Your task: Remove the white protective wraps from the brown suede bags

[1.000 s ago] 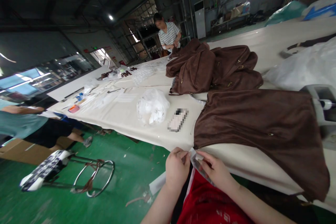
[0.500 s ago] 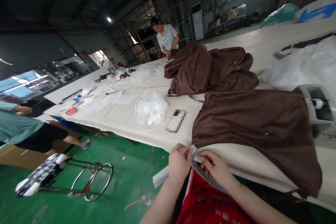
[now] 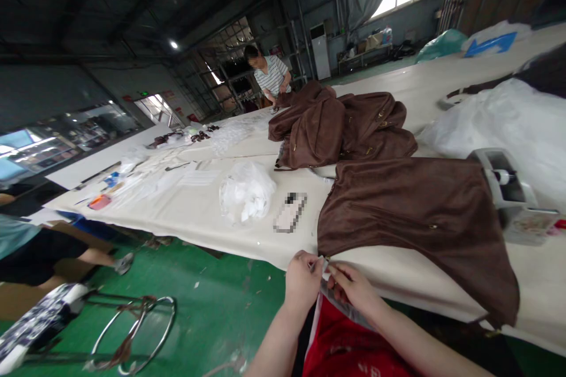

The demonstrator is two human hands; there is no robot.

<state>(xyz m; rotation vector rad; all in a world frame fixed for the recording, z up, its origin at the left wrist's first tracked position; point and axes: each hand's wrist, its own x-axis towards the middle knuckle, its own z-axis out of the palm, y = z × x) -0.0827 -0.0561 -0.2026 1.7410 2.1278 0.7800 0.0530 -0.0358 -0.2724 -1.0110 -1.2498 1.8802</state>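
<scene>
A small pale strip [image 3: 325, 265] sits between the fingertips of both hands, near the edge of the table [image 3: 194, 212]. The left hand [image 3: 303, 283] pinches one side, the right hand [image 3: 354, 288] the other, fingers curled in. Just beyond and right of the grip, a brown panel [image 3: 407, 212] drapes off the table; ahead-left lie a phone [image 3: 290, 212] and a plastic bag [image 3: 247, 191]; farther ahead, heaped brown bags [image 3: 318, 135].

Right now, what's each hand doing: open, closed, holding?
Left hand: closed, fingers pinching a pale strip.
Right hand: closed, fingers pinching the same pale strip.
</scene>
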